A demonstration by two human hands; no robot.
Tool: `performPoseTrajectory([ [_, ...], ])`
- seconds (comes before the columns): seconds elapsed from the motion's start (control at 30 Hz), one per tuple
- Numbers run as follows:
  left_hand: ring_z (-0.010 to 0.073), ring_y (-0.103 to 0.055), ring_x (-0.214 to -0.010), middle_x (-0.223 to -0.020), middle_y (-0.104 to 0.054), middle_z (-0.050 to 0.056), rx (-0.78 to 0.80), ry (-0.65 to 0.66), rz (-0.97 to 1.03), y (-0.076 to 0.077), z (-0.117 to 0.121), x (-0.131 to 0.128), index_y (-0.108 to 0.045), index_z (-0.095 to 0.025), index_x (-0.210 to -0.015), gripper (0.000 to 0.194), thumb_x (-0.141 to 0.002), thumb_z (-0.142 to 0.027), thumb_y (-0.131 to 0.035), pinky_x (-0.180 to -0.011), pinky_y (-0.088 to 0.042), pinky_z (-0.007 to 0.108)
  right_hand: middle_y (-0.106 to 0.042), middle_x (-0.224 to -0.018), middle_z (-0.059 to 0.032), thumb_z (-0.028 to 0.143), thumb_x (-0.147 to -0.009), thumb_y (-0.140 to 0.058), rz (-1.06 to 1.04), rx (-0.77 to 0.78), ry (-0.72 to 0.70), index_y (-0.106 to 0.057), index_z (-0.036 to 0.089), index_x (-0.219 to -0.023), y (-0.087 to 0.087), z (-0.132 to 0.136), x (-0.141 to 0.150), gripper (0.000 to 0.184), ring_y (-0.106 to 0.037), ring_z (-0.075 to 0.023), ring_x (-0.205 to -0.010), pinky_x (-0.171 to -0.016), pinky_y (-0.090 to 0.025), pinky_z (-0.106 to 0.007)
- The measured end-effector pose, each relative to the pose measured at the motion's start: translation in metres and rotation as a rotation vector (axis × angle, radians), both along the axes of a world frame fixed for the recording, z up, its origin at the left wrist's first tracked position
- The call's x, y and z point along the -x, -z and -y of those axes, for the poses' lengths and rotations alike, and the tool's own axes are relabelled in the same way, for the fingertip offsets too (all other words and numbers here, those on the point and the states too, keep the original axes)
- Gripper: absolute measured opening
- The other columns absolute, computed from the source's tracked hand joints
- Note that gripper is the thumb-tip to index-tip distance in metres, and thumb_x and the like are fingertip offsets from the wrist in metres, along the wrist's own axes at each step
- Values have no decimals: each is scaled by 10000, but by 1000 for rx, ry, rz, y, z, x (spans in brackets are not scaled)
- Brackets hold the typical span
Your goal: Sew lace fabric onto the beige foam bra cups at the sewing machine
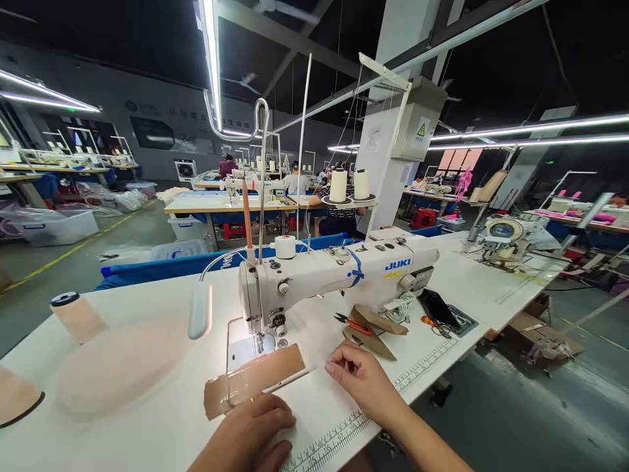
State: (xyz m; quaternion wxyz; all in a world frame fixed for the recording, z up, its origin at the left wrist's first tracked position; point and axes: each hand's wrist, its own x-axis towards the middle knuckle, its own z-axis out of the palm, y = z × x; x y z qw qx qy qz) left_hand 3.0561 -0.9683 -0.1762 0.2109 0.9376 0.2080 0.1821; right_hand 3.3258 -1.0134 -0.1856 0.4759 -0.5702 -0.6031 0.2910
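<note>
My left hand (253, 426) rests palm down on the white table at the near edge of a brown taped cardboard strip (258, 373). Its fingers are loosely bent, thumb apart, and nothing shows in them. To the right of the strip is my right hand (361, 377), thumb and forefinger drawn together; anything between them is too small to make out. The strip lies before the needle area of a white sewing machine (324, 275), partly over its metal plate. Beyond my right hand, red-handled thread snips (356, 322) lie on folded brown cardboard (376, 337).
Peach thread cones (81, 318) lie at the left, by a pale round patch (122, 367). A black phone (439, 308), orange-handled scissors (436, 326) and coiled cable (400, 307) lie right. A printed ruler (339, 436) runs along the front edge. Co-workers sit at machines behind.
</note>
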Motion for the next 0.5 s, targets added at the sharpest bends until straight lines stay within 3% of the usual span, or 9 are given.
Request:
performPoseTrajectory([
  [0.13, 275, -716, -1058, -1194, -751, 68, 288, -205, 46, 6, 0, -25, -707, -273, -1223, 333, -919, -379, -621, -932, -597, 370, -538, -729, 13, 636, -849, -754, -204, 65, -13, -655, 201, -768, 0, -6, 4, 453, -489, -168, -704, -667, -403, -287],
  [0.2, 306, -690, -1106, -1238, -739, 82, 360, -304, 87, 6, -1, -38, -694, -261, -1252, 439, -828, -370, -726, -985, -570, 414, -508, -699, 24, 695, -822, -756, -289, 107, -28, -629, 203, -756, 1, -6, 11, 512, -461, -162, -689, -651, -377, -279],
  [0.27, 317, -684, -1055, -1153, -755, 90, 377, -355, 140, 3, -2, -48, -717, -234, -1143, 408, -757, -356, -774, -954, -561, 424, -500, -699, 28, 721, -813, -754, -369, 151, -54, -603, 202, -762, 0, -3, 21, 543, -450, -159, -694, -655, -362, -276],
  [0.33, 294, -680, -930, -970, -755, 80, 403, -373, 156, -2, -2, -55, -711, -211, -938, 213, -798, -371, -708, -860, -552, 403, -503, -713, 28, 740, -824, -738, -441, 174, -84, -574, 202, -767, -3, 1, 32, 565, -446, -156, -707, -673, -362, -276],
  [0.4, 264, -650, -810, -826, -715, 66, 445, -386, 145, -7, -1, -56, -663, -203, -807, 206, -867, -382, -582, -760, -517, 375, -522, -755, 20, 760, -847, -707, -441, 152, -120, -585, 199, -803, -7, 6, 41, 576, -455, -158, -738, -708, -377, -280],
  [0.5, 250, -620, -796, -844, -701, 62, 527, -365, 152, -14, 0, -48, -660, -196, -842, 251, -885, -396, -514, -712, -467, 350, -582, -892, 0, 769, -783, -775, -387, 106, -216, -649, 202, -962, -11, 12, 51, 608, -502, -166, -803, -764, -414, -288],
])
